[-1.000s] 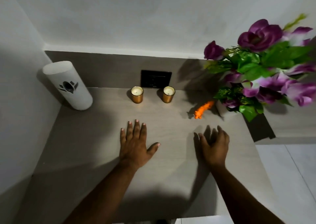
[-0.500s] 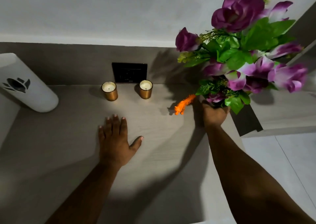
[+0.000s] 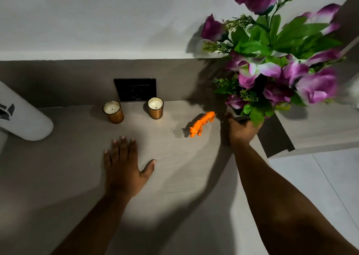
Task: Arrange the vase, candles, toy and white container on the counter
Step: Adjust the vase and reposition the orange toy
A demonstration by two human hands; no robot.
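Note:
A vase of purple flowers with green leaves (image 3: pixel 272 64) stands at the counter's right edge; its body is hidden under the foliage. My right hand (image 3: pixel 240 129) is wrapped around the vase's base. An orange toy tiger (image 3: pixel 203 123) stands just left of that hand. Two gold candle jars sit by the back wall, one on the left (image 3: pixel 113 111) and one on the right (image 3: pixel 155 107). A tall white container with a black flower mark (image 3: pixel 21 118) stands at the far left. My left hand (image 3: pixel 124 167) lies flat, fingers spread, on the counter (image 3: pixel 174 177).
A black wall socket (image 3: pixel 135 89) sits behind the candles on the grey backsplash. The counter ends at the right, where a lower wooden ledge (image 3: pixel 320 130) and a tiled floor (image 3: pixel 320 177) begin. White walls close in the back and left.
My right hand went from resting on the counter up to the vase's base and took hold of it. The view shifted right. My left hand stayed flat.

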